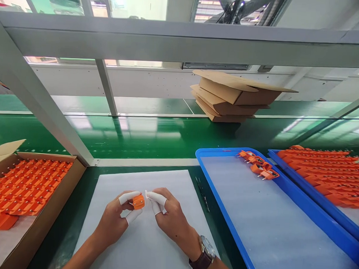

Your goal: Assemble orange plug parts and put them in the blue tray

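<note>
Over a white sheet [128, 242], my left hand [115, 217] holds a small orange part [138, 202] between thumb and fingers, which wear white finger covers. Close to its right side, my right hand [171, 213] pinches a small whitish piece [147, 194], too small to make out well. White covers are on its fingertips too, and a watch [206, 251] is on that wrist. The two hands are a short gap apart.
At the left, a cardboard box [58, 197] holds rows of orange parts. On the right, a blue tray [224, 206] has several orange plugs; another blue tray [312, 196] is full of them. Tweezers [203, 193] lie between. Behind a metal frame [171, 46], cardboard boxes [227, 101] are stacked.
</note>
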### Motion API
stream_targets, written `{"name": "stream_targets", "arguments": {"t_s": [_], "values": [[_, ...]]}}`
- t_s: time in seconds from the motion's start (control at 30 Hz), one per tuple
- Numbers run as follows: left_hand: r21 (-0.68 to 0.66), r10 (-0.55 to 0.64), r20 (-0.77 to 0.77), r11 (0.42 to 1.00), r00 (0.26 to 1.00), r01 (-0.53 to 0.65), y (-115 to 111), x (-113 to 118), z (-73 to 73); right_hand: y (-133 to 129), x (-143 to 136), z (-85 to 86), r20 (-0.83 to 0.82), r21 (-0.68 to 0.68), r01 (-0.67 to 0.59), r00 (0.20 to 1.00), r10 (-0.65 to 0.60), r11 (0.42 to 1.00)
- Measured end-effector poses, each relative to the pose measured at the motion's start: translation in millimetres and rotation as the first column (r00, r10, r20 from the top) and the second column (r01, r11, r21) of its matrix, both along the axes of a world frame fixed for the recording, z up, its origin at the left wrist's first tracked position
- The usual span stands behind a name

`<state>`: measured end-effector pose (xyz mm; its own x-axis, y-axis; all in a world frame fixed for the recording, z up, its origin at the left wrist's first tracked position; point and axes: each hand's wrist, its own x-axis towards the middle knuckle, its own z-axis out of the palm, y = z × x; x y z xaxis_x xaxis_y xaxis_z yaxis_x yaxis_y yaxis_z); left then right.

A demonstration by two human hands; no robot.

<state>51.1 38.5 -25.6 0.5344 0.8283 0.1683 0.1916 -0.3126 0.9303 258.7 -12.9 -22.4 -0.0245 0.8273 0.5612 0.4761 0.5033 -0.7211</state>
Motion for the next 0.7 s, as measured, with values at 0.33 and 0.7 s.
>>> {"name": "stream_targets", "arguments": {"t_s": [0.33, 0.7], "values": [[0.157, 0.114, 0.009, 0.981, 0.993, -0.114, -0.4, 2.2, 4.0, -5.1, -9.5, 2.6, 0.062, 0.015, -0.062, 0.996, 0.061, 0.998], [0.461, 0.237, -0.051, 0.867, 0.970, -0.188, -1.9, 2.5, -2.3, -7.9, -17.1, -0.6, 0.184, 0.077, -0.106, 0.979, 0.090, 0.991]]}}
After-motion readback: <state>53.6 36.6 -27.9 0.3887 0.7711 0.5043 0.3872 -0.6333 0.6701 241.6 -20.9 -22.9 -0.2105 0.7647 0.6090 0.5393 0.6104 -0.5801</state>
